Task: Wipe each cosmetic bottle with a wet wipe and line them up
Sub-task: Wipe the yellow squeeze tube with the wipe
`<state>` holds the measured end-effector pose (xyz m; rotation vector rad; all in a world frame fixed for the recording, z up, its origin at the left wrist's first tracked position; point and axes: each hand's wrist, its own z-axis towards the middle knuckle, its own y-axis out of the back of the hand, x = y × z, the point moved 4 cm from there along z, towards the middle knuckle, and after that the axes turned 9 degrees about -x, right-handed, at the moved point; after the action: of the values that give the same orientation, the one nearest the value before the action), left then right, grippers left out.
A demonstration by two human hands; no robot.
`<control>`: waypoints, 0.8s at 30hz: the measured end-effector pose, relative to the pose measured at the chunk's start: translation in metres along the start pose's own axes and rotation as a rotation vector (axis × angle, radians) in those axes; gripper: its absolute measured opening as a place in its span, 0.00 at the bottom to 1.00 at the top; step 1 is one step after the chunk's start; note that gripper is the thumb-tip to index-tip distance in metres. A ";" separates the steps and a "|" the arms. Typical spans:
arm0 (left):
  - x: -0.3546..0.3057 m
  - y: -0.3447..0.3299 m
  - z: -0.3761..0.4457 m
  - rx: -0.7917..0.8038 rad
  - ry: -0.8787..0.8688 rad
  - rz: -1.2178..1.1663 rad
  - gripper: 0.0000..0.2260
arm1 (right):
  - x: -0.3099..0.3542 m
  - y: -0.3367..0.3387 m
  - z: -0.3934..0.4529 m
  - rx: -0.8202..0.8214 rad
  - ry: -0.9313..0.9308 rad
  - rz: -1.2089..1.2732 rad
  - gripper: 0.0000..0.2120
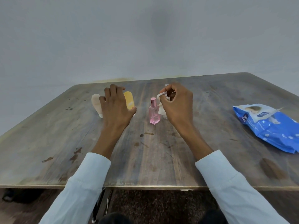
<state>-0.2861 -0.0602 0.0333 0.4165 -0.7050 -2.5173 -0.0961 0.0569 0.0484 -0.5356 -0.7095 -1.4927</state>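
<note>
While the right hand (176,105) hangs above the middle of the wooden worktop (161,159), its fingers are curled round a crumpled white wet wipe (162,101), pinching the upper fold between thumb and fingertips so that the rest of the wipe droops down in front of the palm. Just left of that hand stands a small pink glass bottle (154,112) with a pink cap, upright on the worktop, and the hanging wipe lies right beside its shoulder; whether they touch cannot be told. Behind the right hand a clear bottle (166,85) is mostly hidden, only its top and a bit of its base showing.

The left hand (116,104) is spread over the left part of the row, fingers fairly straight and slightly bent, holding nothing that can be seen. Beyond it two tubes stand on their caps toward the far edge: a beige tube (96,103) on the left and a yellow-orange tube (129,101) on the right, both partly covered by the hand. Whether the hand touches either one cannot be told.

Near the right edge of the worktop lies a blue wet-wipe pack (268,126), its flap lifted. Both forearms wear pale sleeves (84,191) reaching over the near edge.
</note>
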 end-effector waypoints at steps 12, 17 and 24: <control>0.000 -0.009 -0.011 0.134 -0.034 0.124 0.43 | 0.002 0.000 0.000 0.005 0.009 0.002 0.06; 0.001 -0.022 0.000 0.186 -0.060 0.158 0.44 | 0.002 0.001 -0.001 0.006 0.016 0.001 0.06; -0.001 -0.033 0.017 0.249 -0.098 0.187 0.47 | 0.002 0.000 -0.001 0.015 0.017 0.001 0.06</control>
<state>-0.3040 -0.0280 0.0291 0.2973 -1.0513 -2.2940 -0.0965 0.0547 0.0488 -0.5114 -0.7068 -1.4881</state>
